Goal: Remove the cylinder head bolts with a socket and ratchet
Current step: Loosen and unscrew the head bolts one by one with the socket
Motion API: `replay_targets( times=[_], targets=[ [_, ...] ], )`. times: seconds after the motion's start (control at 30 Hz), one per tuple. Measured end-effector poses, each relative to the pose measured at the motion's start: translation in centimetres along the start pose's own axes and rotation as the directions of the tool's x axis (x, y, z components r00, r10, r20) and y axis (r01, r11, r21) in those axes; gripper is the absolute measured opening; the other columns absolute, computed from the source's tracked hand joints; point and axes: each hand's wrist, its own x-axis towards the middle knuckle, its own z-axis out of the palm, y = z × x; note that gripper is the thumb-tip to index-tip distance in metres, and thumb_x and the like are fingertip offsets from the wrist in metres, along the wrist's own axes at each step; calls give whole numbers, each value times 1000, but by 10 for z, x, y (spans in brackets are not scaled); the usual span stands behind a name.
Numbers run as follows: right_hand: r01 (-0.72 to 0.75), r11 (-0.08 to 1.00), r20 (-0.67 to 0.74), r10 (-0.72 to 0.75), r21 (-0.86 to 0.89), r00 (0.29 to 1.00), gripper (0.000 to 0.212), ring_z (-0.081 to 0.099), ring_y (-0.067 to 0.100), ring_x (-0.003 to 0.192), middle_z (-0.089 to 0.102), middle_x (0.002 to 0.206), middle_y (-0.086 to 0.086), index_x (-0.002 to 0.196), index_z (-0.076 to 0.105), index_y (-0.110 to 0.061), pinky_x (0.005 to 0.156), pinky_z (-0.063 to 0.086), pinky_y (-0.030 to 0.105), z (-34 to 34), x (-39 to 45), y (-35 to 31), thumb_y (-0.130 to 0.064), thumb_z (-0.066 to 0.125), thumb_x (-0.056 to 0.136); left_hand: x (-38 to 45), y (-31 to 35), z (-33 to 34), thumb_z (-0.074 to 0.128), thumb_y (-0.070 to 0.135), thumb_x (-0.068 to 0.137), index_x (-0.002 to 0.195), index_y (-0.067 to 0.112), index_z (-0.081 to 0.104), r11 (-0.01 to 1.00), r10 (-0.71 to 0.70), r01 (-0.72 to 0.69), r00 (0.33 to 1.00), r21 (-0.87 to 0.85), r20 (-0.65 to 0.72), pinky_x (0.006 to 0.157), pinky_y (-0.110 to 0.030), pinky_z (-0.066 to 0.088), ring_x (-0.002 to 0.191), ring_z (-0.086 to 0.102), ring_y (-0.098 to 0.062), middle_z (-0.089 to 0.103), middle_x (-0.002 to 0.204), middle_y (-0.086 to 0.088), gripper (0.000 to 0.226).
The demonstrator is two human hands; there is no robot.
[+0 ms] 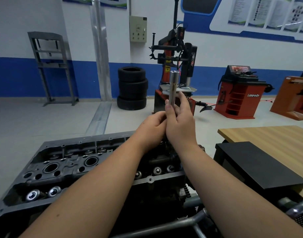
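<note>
A long silver socket (173, 86) stands upright in front of me, above the far end of the cylinder head (65, 167). My right hand (180, 124) grips its lower part, thumb and fingers wrapped round the shaft. My left hand (153, 127) is curled against the socket's bottom end, which both hands hide. No ratchet handle shows. The grey cylinder head lies below my forearms on a metal stand, with round bores and valve springs (34, 194) exposed.
A black box (260, 169) and a wooden table (270, 140) stand to the right. Stand tubing (186, 222) runs along the bottom. Across the floor are stacked tyres (132, 88), a tyre changer (174, 66) and a red wheel balancer (240, 93).
</note>
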Motion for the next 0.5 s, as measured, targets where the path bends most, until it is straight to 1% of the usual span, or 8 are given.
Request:
replay_targets(
  times=[0.03, 0.13, 0.17, 0.23, 0.3, 0.37, 0.43, 0.5],
  targets=[
    [-6, 1000, 10, 5, 19, 1000, 49, 56, -21, 100, 62, 107, -22, 151, 37, -18, 86, 44, 5, 1, 1, 1, -29, 50, 105, 1, 0, 0, 58, 38, 102, 118, 32, 67, 999, 9, -8, 999, 34, -51, 88, -41, 61, 94, 72, -6, 76, 102, 11, 19],
    [75, 996, -34, -77, -52, 996, 30, 63, 0, 96, 65, 103, -9, 125, 58, -17, 84, 52, 23, 1, 1, 0, -27, 64, 98, 5, -2, 0, 70, 26, 94, 101, 33, 65, 997, 10, 3, 984, 76, -177, 74, -31, 63, 79, 70, -2, 74, 89, 13, 11],
    [112, 990, -70, -119, -90, 990, 26, 63, 5, 93, 65, 101, -5, 118, 64, -16, 84, 53, 29, 1, 1, 0, -25, 68, 94, 5, -2, 0, 71, 24, 94, 101, 32, 64, 998, 2, 10, 984, 67, -180, 71, -29, 62, 78, 70, -3, 73, 88, 11, 13],
    [145, 978, -137, -166, -147, 977, 22, 61, 7, 90, 66, 97, -1, 113, 71, -13, 85, 53, 33, -2, 1, 1, -23, 69, 94, 5, -2, 1, 70, 24, 96, 108, 28, 66, 999, -22, 26, 992, 28, -127, 77, -33, 63, 87, 73, -11, 74, 94, 5, 13],
    [135, 980, -153, -157, -149, 976, 26, 63, 2, 93, 70, 100, -2, 121, 70, -14, 87, 53, 29, -5, 1, 1, -21, 63, 98, 3, 1, 1, 62, 30, 102, 117, 24, 68, 999, -31, 29, 999, -33, -44, 89, -41, 61, 100, 73, -18, 76, 104, 3, 17],
    [69, 997, -127, -75, -47, 989, 37, 65, 4, 105, 72, 113, 1, 138, 59, -14, 95, 54, 27, -6, 1, 0, -20, 57, 101, 1, 3, 1, 50, 35, 108, 124, 24, 68, 991, -49, 52, 998, -124, 25, 99, -47, 57, 109, 71, -17, 77, 113, 2, 27],
    [10, 998, -87, -5, 59, 996, 44, 65, 7, 112, 70, 122, 6, 147, 46, -16, 98, 53, 28, -5, -1, -1, -19, 53, 104, 0, 3, 0, 45, 33, 110, 125, 27, 68, 987, -54, 60, 997, -147, 49, 101, -48, 56, 111, 71, -14, 76, 115, 4, 28],
    [13, 998, -78, -8, 66, 997, 39, 66, 7, 109, 70, 118, 3, 141, 50, -16, 96, 55, 30, -3, -1, 0, -21, 54, 103, 0, 3, -1, 51, 35, 108, 123, 27, 68, 995, -46, 47, 999, -90, 9, 98, -47, 58, 105, 72, -11, 77, 109, 7, 24]
  ],
)
